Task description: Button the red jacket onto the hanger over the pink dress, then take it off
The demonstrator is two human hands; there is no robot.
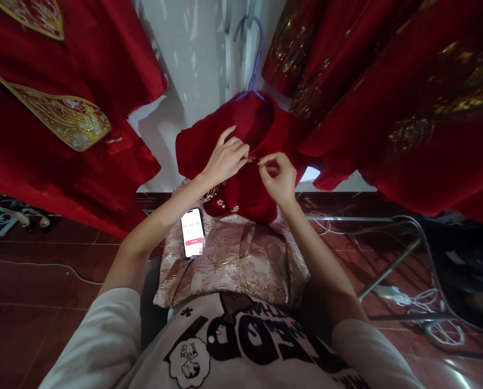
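Observation:
A dark red velvet garment (245, 183) hangs from a purple hanger (257, 51), its lower part resting over a pink brocade cushion (241, 259) on my lap. My left hand (229, 154) lies against the front of the garment, thumb and fingertips closed on a small beaded ornament (251, 159) at its edge. Just to the right, my right hand (280, 175) is pinched, thumb to forefinger; whatever is between those tips is too small to make out. Several flower-like beaded decorations (221, 204) show near the garment's lower edge.
A phone (192, 232) with a running timer lies on the cushion's left side. Red gowns with gold embroidery (59, 116) hang at left, and more red gowns (407, 108) at right. A metal-framed chair (423, 243) and white cables (423, 300) are on the right.

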